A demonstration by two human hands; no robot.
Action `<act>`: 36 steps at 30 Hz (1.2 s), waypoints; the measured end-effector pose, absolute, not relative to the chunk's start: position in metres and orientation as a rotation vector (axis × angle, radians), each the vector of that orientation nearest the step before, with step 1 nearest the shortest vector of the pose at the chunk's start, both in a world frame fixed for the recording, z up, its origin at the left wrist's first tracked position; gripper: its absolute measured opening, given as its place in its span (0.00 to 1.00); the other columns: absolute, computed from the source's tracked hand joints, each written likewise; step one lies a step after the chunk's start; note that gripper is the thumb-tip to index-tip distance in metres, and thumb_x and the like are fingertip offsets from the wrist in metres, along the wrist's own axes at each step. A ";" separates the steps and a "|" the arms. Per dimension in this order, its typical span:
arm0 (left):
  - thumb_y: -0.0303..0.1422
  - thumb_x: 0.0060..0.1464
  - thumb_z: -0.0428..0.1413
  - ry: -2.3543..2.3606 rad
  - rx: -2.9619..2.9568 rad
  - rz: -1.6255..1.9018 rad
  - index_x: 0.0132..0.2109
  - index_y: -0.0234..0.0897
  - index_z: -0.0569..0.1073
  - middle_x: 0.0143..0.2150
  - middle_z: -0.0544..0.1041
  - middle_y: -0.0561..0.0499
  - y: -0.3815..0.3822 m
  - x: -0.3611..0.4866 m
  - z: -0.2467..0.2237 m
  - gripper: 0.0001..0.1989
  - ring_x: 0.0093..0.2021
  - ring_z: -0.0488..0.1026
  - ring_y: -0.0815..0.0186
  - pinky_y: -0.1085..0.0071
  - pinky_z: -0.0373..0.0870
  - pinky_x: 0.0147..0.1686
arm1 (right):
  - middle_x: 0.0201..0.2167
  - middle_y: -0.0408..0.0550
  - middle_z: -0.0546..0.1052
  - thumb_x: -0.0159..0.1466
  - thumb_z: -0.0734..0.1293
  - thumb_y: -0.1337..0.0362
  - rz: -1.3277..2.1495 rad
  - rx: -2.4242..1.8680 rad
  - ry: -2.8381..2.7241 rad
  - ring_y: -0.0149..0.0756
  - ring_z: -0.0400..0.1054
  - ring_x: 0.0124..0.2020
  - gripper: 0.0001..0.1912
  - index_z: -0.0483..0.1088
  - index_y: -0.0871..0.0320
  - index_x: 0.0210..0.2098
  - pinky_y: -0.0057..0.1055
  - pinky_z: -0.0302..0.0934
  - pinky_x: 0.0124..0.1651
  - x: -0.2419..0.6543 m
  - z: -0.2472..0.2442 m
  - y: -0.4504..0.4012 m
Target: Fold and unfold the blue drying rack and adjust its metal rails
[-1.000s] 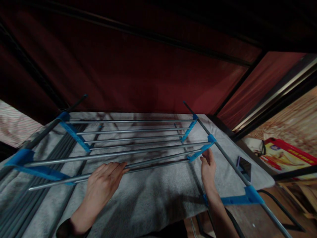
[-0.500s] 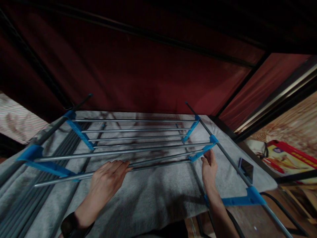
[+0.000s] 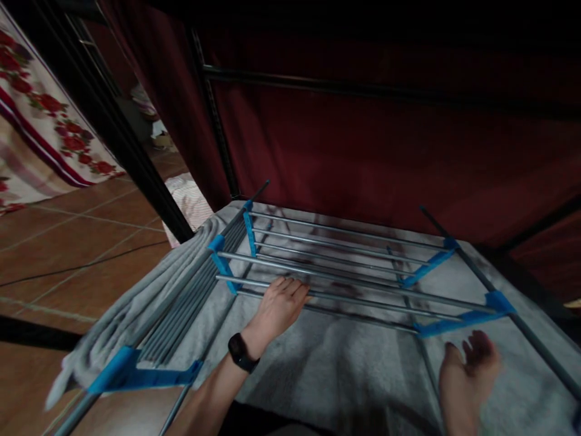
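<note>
A rack frame of grey metal tubes with blue plastic brackets lies on a light grey cloth (image 3: 327, 363). My left hand (image 3: 282, 303), with a dark watch on its wrist, is closed over a grey metal tube (image 3: 358, 300) near the front of the rack. The tube's left end sticks out free just in front of a blue bracket (image 3: 224, 269). My right hand (image 3: 469, 378) holds nothing, fingers apart and slightly blurred. It hovers below the right blue bracket (image 3: 463, 322), apart from it.
Several loose grey tubes (image 3: 181, 312) lie side by side at the left, near the bunched cloth edge (image 3: 113, 327). Another blue bracket (image 3: 140, 372) joins the left side tubes at the front. Dark red curtain (image 3: 363, 145) and black posts (image 3: 113, 121) stand behind and left of the rack.
The view has swung to the left. My right hand has drawn back from the right blue bracket, and my left hand keeps its hold on the tube.
</note>
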State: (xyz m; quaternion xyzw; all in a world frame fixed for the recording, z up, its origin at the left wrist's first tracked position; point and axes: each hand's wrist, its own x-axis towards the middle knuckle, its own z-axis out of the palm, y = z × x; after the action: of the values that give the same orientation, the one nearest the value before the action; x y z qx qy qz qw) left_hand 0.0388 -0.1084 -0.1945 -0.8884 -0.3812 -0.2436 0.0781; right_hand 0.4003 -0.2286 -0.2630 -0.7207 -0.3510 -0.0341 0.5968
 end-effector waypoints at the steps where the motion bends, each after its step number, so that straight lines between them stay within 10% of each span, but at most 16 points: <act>1: 0.34 0.67 0.52 -1.148 -2.664 -0.728 0.44 0.36 0.76 0.36 0.78 0.47 -0.109 0.039 -0.195 0.09 0.36 0.73 0.60 0.61 0.65 0.39 | 0.61 0.62 0.65 0.62 0.66 0.53 -0.158 -1.677 -0.870 0.57 0.62 0.60 0.34 0.60 0.57 0.64 0.58 0.58 0.60 0.390 -0.264 -0.232; 6: 0.34 0.67 0.52 -1.175 -2.673 -0.754 0.45 0.36 0.75 0.37 0.77 0.47 -0.109 0.041 -0.195 0.09 0.37 0.74 0.60 0.61 0.65 0.40 | 0.56 0.58 0.70 0.68 0.59 0.63 -0.218 -1.555 -1.473 0.52 0.63 0.60 0.21 0.68 0.54 0.59 0.58 0.59 0.61 0.329 -0.256 -0.229; 17: 0.35 0.68 0.51 -1.196 -2.648 -0.773 0.46 0.36 0.74 0.38 0.77 0.47 -0.112 0.042 -0.200 0.10 0.39 0.73 0.59 0.60 0.66 0.43 | 0.57 0.54 0.74 0.68 0.54 0.75 -0.375 -1.382 -2.168 0.44 0.66 0.59 0.30 0.57 0.54 0.68 0.55 0.49 0.68 0.256 -0.219 -0.166; 24: 0.32 0.66 0.52 -1.210 -2.617 -0.894 0.57 0.39 0.71 0.50 0.78 0.44 -0.116 0.038 -0.203 0.14 0.50 0.74 0.59 0.55 0.65 0.56 | 0.46 0.51 0.77 0.67 0.58 0.75 -0.388 -1.422 -2.235 0.44 0.70 0.48 0.24 0.67 0.54 0.61 0.44 0.62 0.56 0.261 -0.217 -0.153; 36: 0.45 0.64 0.52 -2.084 -1.165 -2.334 0.42 0.39 0.72 0.40 0.74 0.50 -0.107 -0.056 -0.247 0.14 0.42 0.72 0.63 0.66 0.69 0.46 | 0.44 0.49 0.77 0.68 0.57 0.74 -0.372 -1.406 -2.247 0.43 0.70 0.44 0.23 0.68 0.52 0.59 0.42 0.61 0.51 0.265 -0.219 -0.153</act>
State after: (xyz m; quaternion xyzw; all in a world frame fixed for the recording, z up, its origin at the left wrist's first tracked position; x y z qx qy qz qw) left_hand -0.0558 -0.1071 -0.2466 -0.3473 -0.6212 -0.6955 -0.0985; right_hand 0.2654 -0.1529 -0.2186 -0.5111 -0.8168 -0.1354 0.2306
